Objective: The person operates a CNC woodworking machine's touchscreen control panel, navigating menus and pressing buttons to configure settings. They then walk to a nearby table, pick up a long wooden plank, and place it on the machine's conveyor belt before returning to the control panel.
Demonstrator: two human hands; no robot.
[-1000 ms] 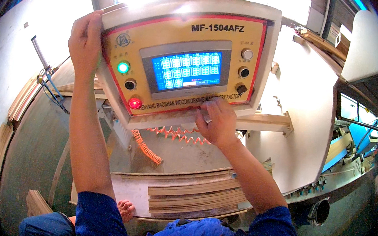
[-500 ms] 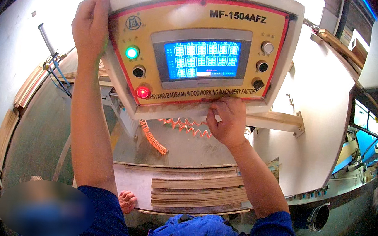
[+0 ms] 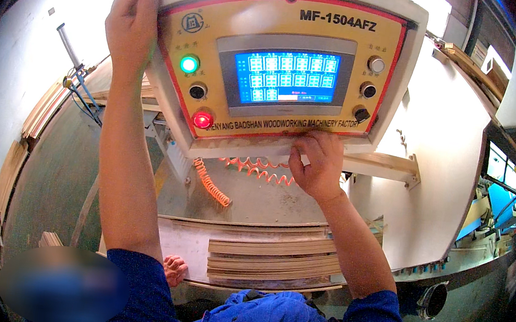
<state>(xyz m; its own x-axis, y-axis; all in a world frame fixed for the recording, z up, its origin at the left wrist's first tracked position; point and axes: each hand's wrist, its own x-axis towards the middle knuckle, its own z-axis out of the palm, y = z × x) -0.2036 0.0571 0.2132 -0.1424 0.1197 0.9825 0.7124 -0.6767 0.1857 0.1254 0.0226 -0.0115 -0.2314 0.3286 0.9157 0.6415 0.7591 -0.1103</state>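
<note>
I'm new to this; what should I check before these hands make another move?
1. Left hand holding the panel: ok, at its upper left corner.
2. Right hand pressing the lower edge: cannot tell; its fingers are there, but force doesn't show.
3. Screen lit: ok.
4. Green light on: ok.
5. Red light off: not ok, it glows.
6. Co-worker's hand away from the panel: ok, beside the boards.

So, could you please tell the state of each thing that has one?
Left hand: gripping the control panel's left edge
Right hand: curled at its lower edge
Control panel: held
Screen: lit
Green lamp: lit
Red lamp: lit
Orange hose: coiled
Wooden strips: stacked
Black buttons: pressed or not, unclear
</note>
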